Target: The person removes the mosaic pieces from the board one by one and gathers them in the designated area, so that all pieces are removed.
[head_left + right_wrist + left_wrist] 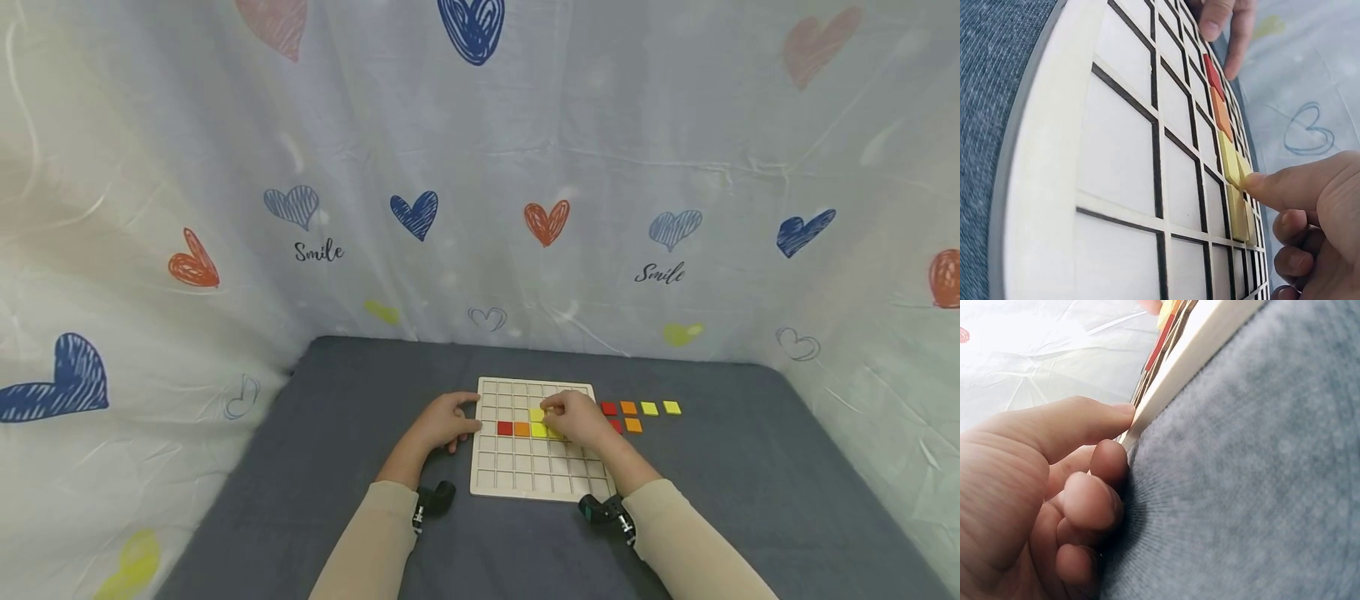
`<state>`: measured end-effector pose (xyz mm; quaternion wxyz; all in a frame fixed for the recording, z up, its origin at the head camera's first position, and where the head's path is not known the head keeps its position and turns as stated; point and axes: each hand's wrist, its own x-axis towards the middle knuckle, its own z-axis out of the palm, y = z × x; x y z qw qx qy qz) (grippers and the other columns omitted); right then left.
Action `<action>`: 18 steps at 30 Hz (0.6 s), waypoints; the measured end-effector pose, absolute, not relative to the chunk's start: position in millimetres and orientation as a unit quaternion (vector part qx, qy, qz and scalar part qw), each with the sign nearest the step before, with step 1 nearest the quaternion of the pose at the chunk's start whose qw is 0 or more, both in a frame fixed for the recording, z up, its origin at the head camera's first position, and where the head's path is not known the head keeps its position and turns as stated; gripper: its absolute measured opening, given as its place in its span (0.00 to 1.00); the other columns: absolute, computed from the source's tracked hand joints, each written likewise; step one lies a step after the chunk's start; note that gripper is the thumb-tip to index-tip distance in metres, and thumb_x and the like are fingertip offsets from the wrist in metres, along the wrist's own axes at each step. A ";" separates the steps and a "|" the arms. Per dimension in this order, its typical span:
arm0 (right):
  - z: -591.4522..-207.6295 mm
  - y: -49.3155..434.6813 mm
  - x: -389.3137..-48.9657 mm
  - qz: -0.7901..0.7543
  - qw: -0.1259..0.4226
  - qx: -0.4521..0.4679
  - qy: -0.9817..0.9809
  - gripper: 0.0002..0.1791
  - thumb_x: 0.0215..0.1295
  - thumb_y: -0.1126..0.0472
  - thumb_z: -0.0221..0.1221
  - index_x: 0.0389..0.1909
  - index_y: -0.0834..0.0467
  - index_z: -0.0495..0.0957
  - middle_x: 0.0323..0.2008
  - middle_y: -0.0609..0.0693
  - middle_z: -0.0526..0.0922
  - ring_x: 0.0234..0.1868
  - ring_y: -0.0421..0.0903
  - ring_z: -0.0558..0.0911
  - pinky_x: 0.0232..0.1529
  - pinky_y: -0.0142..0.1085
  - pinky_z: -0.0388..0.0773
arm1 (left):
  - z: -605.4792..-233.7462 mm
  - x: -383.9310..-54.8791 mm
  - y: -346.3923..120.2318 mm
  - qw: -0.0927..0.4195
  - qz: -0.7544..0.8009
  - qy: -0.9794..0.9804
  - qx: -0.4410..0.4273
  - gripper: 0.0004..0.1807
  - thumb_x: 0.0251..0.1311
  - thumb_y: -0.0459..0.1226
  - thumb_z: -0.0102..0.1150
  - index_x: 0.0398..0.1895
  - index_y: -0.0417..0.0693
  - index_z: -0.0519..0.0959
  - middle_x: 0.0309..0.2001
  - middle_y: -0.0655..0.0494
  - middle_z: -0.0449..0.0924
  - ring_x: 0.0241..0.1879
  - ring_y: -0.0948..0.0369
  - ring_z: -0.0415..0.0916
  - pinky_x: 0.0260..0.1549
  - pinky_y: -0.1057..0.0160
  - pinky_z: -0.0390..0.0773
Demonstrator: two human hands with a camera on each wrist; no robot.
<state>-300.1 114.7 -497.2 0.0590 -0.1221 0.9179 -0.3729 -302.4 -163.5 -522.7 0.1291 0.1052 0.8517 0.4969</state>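
The gridded wooden board [522, 481] lay flat on grey cloth [247, 500], in front of you. Your left hand [441, 421] was at its left edge, thumb and index finger spread against the rim, the other fingers loosely bent beside the wood. Steadying without a grip, it seemed.

Your right hand [577, 419] worked near the middle of the grid, fingers curled, thumb tip touching the upper yellow tile [1244, 167]. Whether thumb and index finger truly pinched it, or only pressed, I could not tell; the thumb hid the far side.

Just below that tile ran a row, left to right: red tile [505, 428], orange tile [521, 429], lower yellow tile [538, 430], then more yellow partly under your hand. Loose tiles [649, 408], red, orange and yellow, lay on the cloth to the board's right.

Good practice, as I judged it: square the tile's edges to the dividers, let one side drop first, then press the middle until it sat level. Light left pressure looked sufficient. Your curled fingers needed to clear the neighbouring yellow, lest a knuckle nudge it.
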 end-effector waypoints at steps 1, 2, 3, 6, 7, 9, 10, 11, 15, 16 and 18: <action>-496.8 114.1 -299.8 -0.378 0.058 -0.119 0.916 0.14 0.67 0.65 0.67 0.52 0.63 0.86 0.20 0.46 0.62 0.20 0.42 0.58 0.28 0.37 0.61 | -522.8 -302.3 -163.6 0.129 0.497 0.852 0.105 0.33 0.66 0.39 0.68 0.74 0.49 0.71 0.18 0.50 0.77 0.08 0.60 0.68 0.11 0.63 0.67; -496.7 113.5 -299.5 -0.381 0.056 -0.116 0.916 0.14 0.67 0.65 0.67 0.52 0.63 0.86 0.20 0.46 0.62 0.20 0.42 0.57 0.28 0.37 0.61 | -522.8 -302.3 -163.7 0.128 0.497 0.851 0.106 0.33 0.66 0.39 0.69 0.74 0.48 0.71 0.18 0.50 0.77 0.08 0.60 0.68 0.11 0.63 0.68; -496.5 112.9 -299.0 -0.384 0.053 -0.113 0.915 0.14 0.66 0.65 0.67 0.52 0.63 0.86 0.21 0.47 0.63 0.20 0.43 0.57 0.28 0.38 0.61 | -522.9 -302.2 -163.7 0.128 0.498 0.851 0.106 0.33 0.66 0.39 0.69 0.74 0.48 0.71 0.18 0.50 0.77 0.08 0.60 0.68 0.11 0.63 0.68; -496.3 111.2 -298.2 -0.382 0.045 -0.108 0.917 0.14 0.66 0.65 0.68 0.51 0.62 0.86 0.23 0.49 0.65 0.21 0.43 0.59 0.29 0.38 0.62 | -522.9 -302.0 -164.0 0.127 0.498 0.851 0.105 0.33 0.65 0.39 0.69 0.74 0.48 0.71 0.18 0.50 0.77 0.08 0.60 0.68 0.11 0.62 0.69; -496.5 110.7 -298.4 -0.379 0.042 -0.108 0.918 0.14 0.66 0.65 0.68 0.51 0.62 0.86 0.23 0.49 0.65 0.21 0.43 0.59 0.29 0.38 0.62 | -522.9 -301.9 -163.9 0.127 0.498 0.851 0.104 0.33 0.65 0.38 0.69 0.74 0.48 0.71 0.18 0.50 0.77 0.08 0.60 0.68 0.11 0.62 0.69; -496.3 110.0 -298.7 -0.377 0.038 -0.108 0.919 0.13 0.65 0.65 0.68 0.51 0.61 0.86 0.22 0.48 0.64 0.20 0.43 0.58 0.28 0.38 0.61 | -522.6 -302.0 -163.4 0.127 0.498 0.852 0.102 0.33 0.65 0.39 0.69 0.74 0.48 0.71 0.18 0.50 0.77 0.08 0.60 0.68 0.11 0.62 0.69; -495.9 110.0 -298.6 -0.377 0.036 -0.108 0.919 0.13 0.65 0.65 0.69 0.51 0.61 0.86 0.22 0.48 0.64 0.21 0.43 0.59 0.28 0.38 0.61 | -522.7 -301.9 -163.2 0.127 0.498 0.852 0.102 0.33 0.65 0.38 0.69 0.74 0.48 0.71 0.18 0.50 0.77 0.08 0.60 0.68 0.11 0.62 0.69; -494.9 109.8 -298.5 -0.380 0.034 -0.108 0.918 0.13 0.65 0.65 0.69 0.50 0.61 0.86 0.22 0.48 0.63 0.21 0.43 0.58 0.27 0.38 0.61 | -522.9 -302.2 -162.9 0.127 0.497 0.853 0.100 0.33 0.65 0.39 0.69 0.73 0.48 0.72 0.18 0.51 0.77 0.08 0.60 0.68 0.11 0.62 0.69; -493.0 113.6 -300.9 -0.405 0.036 -0.111 0.907 0.14 0.67 0.65 0.67 0.52 0.62 0.86 0.24 0.49 0.64 0.21 0.43 0.58 0.26 0.37 0.60 | -523.7 -303.1 -162.5 0.129 0.496 0.854 0.096 0.33 0.65 0.39 0.69 0.73 0.48 0.72 0.18 0.51 0.78 0.08 0.61 0.68 0.11 0.63 0.69; -492.5 115.3 -301.5 -0.416 0.039 -0.109 0.902 0.14 0.67 0.65 0.67 0.53 0.62 0.86 0.24 0.49 0.65 0.21 0.43 0.58 0.26 0.37 0.60 | -523.9 -303.2 -162.5 0.129 0.496 0.853 0.096 0.33 0.65 0.39 0.69 0.73 0.48 0.72 0.18 0.50 0.78 0.08 0.60 0.68 0.11 0.63 0.69; -492.1 119.0 -303.2 -0.441 0.046 -0.107 0.890 0.15 0.69 0.64 0.67 0.55 0.62 0.85 0.25 0.49 0.65 0.21 0.43 0.58 0.27 0.37 0.61 | -523.7 -303.3 -162.6 0.130 0.497 0.852 0.096 0.33 0.65 0.38 0.69 0.73 0.48 0.72 0.18 0.50 0.78 0.08 0.60 0.68 0.11 0.63 0.69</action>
